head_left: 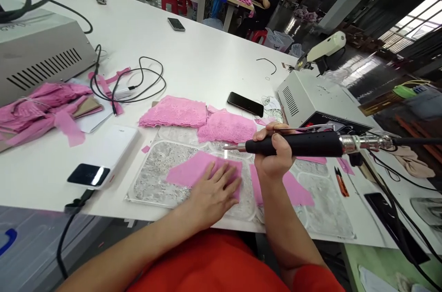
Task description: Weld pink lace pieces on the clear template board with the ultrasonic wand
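My left hand [213,195] lies flat with fingers spread on a pink fabric piece [188,170], pressing it against a clear textured plastic board [152,177]. In my right hand [276,154] is a black handheld tool with a pointed metal tip [311,143], perhaps an ultrasonic welding pen, with a cable off its right end. Its tip points left, above the board near the fabric's upper edge; I cannot tell whether it touches anything. A second pink fabric piece [299,190] lies partly behind my right forearm. Pink lace pieces [176,111] are stacked just beyond the board.
A grey machine box [317,98] stands at right, another [41,52] at left. Phones [246,104], a white power bank [117,149], black cables [152,64], orange-handled snips [341,182] and a pink fabric heap [41,103] lie around the board. A person [267,2] sits at a sewing machine beyond.
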A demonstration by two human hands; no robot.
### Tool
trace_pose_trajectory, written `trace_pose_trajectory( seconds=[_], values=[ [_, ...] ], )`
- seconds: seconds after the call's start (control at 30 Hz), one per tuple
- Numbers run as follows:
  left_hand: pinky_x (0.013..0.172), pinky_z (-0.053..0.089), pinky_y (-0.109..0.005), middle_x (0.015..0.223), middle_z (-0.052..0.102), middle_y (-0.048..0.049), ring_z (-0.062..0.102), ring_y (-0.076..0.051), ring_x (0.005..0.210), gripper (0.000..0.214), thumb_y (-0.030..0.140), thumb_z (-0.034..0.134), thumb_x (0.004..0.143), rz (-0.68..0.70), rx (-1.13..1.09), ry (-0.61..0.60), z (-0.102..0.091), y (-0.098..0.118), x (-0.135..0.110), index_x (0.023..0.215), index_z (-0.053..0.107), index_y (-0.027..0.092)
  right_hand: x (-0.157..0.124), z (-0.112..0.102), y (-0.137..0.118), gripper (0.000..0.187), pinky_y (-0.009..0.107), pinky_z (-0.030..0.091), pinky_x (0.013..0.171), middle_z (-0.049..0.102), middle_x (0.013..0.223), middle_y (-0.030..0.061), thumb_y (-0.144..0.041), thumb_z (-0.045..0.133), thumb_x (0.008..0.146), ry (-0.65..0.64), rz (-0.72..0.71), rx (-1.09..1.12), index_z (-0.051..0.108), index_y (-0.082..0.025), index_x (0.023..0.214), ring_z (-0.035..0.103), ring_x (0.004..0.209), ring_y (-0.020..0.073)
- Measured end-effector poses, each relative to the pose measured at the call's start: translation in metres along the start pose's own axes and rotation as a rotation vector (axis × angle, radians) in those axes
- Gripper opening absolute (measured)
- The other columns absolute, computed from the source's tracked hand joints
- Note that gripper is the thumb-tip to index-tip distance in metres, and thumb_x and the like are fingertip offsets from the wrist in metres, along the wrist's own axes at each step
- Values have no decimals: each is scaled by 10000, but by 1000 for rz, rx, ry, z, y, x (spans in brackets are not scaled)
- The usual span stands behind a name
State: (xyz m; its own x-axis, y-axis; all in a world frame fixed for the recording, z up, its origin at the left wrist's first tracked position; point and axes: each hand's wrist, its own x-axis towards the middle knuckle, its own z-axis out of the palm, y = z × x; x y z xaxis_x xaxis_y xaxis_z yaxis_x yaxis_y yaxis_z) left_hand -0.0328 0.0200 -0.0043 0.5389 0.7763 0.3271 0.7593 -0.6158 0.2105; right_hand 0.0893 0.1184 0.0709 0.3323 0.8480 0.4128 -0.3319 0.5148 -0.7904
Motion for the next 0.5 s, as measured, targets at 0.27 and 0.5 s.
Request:
trace_pose_trajectory(
  seconds=[0.27,0.5],
  values=[
    [1087,342,-485,1441,486,-96,442,-279,1335,447,459,500,956,34,26,-38,3,3,10,1321,526,202,2,-14,-22,114,276,446,533,568,754,-26,-223,593,670,-29,37,-76,584,-198,781,540,531,87],
    [1082,342,-480,1452,476,-95,441,-262,1340,424,456,465,973,67,36,-15,4,2,10,1306,523,201,-3,-39,-24,122,281,456,524,587,746,-23,-199,608,661,26,56,-114,606,-182,781,568,516,101]
  ],
)
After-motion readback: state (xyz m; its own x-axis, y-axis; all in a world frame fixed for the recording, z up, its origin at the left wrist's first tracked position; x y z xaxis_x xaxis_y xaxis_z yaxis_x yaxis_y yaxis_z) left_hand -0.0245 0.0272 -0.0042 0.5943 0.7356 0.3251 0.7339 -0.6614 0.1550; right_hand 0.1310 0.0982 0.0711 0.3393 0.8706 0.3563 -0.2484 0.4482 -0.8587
